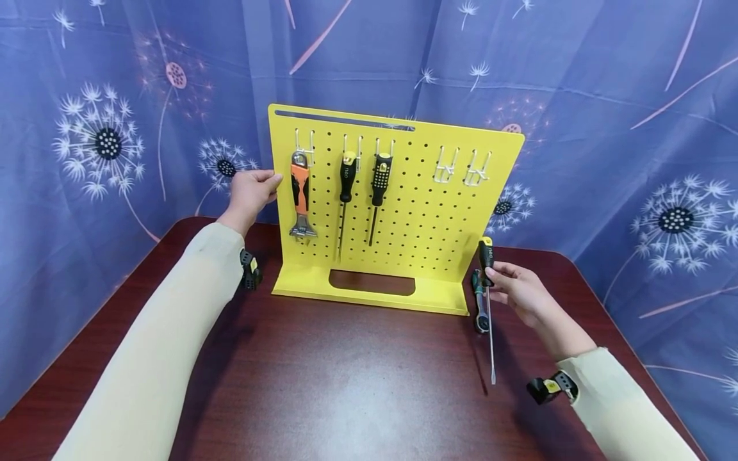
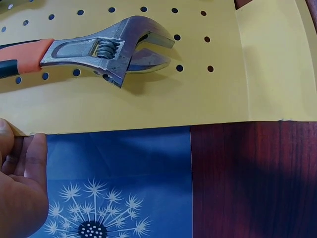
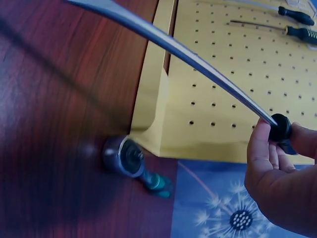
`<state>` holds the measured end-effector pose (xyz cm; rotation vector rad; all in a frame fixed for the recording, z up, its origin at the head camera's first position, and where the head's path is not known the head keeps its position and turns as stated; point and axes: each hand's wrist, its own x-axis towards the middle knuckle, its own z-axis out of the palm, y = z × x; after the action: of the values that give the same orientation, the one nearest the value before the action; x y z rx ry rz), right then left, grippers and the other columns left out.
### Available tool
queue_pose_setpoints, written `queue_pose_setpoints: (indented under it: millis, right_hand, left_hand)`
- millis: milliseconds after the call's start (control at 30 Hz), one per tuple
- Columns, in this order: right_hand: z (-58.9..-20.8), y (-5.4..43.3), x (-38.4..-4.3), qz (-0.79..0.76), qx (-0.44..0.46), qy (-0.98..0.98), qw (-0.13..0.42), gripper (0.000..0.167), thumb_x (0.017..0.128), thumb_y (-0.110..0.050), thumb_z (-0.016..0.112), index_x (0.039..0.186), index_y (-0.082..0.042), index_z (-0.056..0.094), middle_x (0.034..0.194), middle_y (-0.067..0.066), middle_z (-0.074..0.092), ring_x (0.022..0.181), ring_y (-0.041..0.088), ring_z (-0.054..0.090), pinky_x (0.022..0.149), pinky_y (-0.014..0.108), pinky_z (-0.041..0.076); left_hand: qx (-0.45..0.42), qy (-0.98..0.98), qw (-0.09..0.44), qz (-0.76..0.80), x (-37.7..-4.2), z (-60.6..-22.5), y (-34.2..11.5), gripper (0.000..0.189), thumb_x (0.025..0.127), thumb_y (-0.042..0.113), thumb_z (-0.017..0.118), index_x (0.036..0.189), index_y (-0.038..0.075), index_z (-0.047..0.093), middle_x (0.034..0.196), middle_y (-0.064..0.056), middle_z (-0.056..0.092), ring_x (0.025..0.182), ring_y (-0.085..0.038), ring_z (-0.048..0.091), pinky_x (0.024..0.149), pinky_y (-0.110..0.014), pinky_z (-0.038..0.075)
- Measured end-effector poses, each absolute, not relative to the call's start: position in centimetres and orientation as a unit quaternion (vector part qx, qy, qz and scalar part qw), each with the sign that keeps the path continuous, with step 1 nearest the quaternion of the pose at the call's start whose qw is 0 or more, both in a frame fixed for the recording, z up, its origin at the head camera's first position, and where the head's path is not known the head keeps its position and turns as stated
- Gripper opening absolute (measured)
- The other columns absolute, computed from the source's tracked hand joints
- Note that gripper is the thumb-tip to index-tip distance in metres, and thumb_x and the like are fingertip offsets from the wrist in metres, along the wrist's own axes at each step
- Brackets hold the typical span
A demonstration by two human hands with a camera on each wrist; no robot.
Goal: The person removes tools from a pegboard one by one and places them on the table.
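At the left edge of a yellow pegboard (image 1: pixel 438 224), my left hand (image 1: pixel 249 194) pinches the rim between thumb and fingers. My right hand (image 1: pixel 521 293) grips a long flathead screwdriver (image 1: pixel 487 253) by its black and yellow handle, and the shaft points down over the table. Behind that screwdriver, a ratchet wrench (image 1: pixel 481 310) with a green and dark handle lies beside the board's right end; its round head (image 3: pixel 124 156) shows in the right wrist view. Near my left hand hangs an adjustable wrench (image 1: pixel 300 189) with an orange and black handle.
Two more screwdrivers, one plain-handled (image 1: pixel 347 179) and one with a dotted grip (image 1: pixel 380 179), hang mid-board. White wire hooks (image 1: pixel 445 168) are fitted at the upper right. The board's base (image 1: pixel 369 299) rests on a dark red wooden table (image 1: pixel 346 371), with a blue dandelion curtain (image 1: pixel 369 51) behind.
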<state>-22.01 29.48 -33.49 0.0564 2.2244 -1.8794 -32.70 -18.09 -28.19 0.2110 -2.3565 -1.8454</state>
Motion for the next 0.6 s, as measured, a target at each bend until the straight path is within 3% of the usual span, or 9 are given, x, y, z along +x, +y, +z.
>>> queue_pose_setpoints:
  millis: [267,600]
  right_hand:
    - [-33.9,31.0,-23.0,-0.628,0.040,0.765,0.136,0.061,0.109,-0.020,0.050,0.153,0.014,0.023,0.088,-0.015,0.068,0.078,0.001,0.067,0.073,0.015,0.062]
    - [-34.6,32.7,-24.2,-0.642,0.055,0.747,0.162,0.062,0.110,-0.017,0.047,0.154,0.015,0.017,0.083,-0.016,0.070,0.074,0.000,0.069,0.072,0.017,0.063]
  left_hand:
    - [0.076,-0.782,0.070,-0.615,-32.7,-28.3,-18.1,0.044,0.107,0.020,0.056,0.148,0.005,0.053,0.159,-0.015,0.047,0.145,-0.028,0.051,0.116,-0.036,0.050]
    - [0.070,-0.780,0.070,-0.617,-32.8,-28.3,-18.2,0.042,0.107,0.019,0.055,0.146,0.004,0.054,0.159,-0.016,0.047,0.145,-0.027,0.050,0.116,-0.037,0.050]
